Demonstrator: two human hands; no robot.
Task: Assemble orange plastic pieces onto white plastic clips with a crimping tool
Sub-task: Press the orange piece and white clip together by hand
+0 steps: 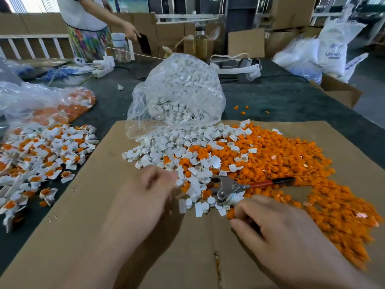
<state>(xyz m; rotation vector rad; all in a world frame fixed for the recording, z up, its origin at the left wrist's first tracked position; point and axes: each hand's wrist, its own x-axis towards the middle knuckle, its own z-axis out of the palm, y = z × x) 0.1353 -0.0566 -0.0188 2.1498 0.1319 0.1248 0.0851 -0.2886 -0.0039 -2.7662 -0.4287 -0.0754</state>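
Note:
A flat cardboard sheet (100,215) carries a heap of white plastic clips (166,147) and, to its right, a wide heap of orange plastic pieces (291,163). The crimping tool (226,188) lies where the two heaps meet, its metal head pointing left and one red-and-black handle sticking out to the right. My right hand (277,232) grips the tool's lower handle, fingers curled, with an orange piece beside its fingertips. My left hand (152,190) is blurred at the near edge of the white clips; whether it holds anything is unclear.
A clear bag of white clips (179,88) spills onto the cardboard. At the left lie a pile of assembled white-and-orange pieces (41,157) and a bag of orange parts (52,105). Another person (93,28) stands at the back by bottles, a power strip and boxes.

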